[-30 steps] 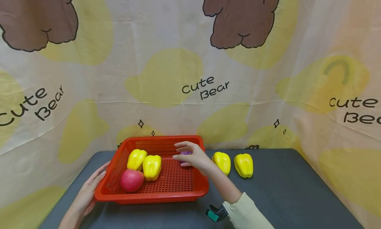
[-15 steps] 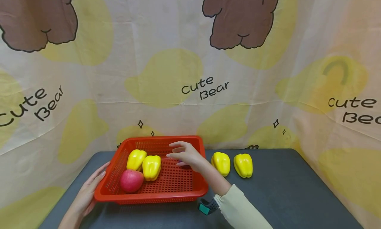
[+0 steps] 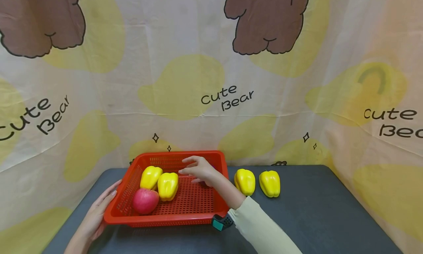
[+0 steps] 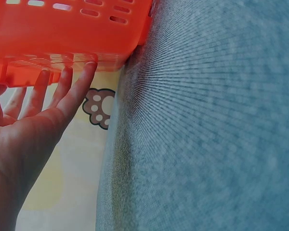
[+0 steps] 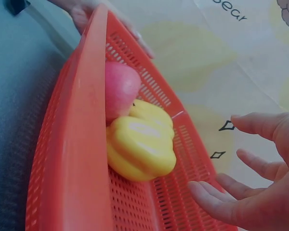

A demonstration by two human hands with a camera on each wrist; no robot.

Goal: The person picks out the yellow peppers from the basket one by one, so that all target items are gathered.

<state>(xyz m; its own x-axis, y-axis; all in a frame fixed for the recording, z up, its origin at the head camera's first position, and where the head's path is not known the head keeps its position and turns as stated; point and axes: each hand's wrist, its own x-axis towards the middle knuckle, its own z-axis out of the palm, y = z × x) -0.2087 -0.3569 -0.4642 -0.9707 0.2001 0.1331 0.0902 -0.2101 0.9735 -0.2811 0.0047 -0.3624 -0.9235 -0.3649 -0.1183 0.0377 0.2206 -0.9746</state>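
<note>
My left hand [image 3: 94,219] touches the left wall of a red plastic basket [image 3: 165,220]. In the left wrist view its fingers reach straight to the basket's outer side. My right hand [image 3: 199,169] hovers over the basket's right half, fingers loosely bent and apart. The right wrist view shows nothing between those fingers [image 5: 214,204]. Inside the basket, on the left, lie two yellow bell peppers [image 3: 167,187] and a pinkish-red apple-like fruit [image 3: 145,201]. The right hand and forearm hide part of the basket's right side.
Two more yellow bell peppers [image 3: 245,181] lie on the dark grey table [image 3: 314,210] right of the basket. A patterned cloth [image 3: 178,129] hangs behind the table. A dark wrist strap with a green patch [image 3: 218,224] is at the right sleeve.
My right hand has drifted left over the basket. The purple thing seen by its fingers a second ago is now hidden from the head view. The left hand stays at the basket.
</note>
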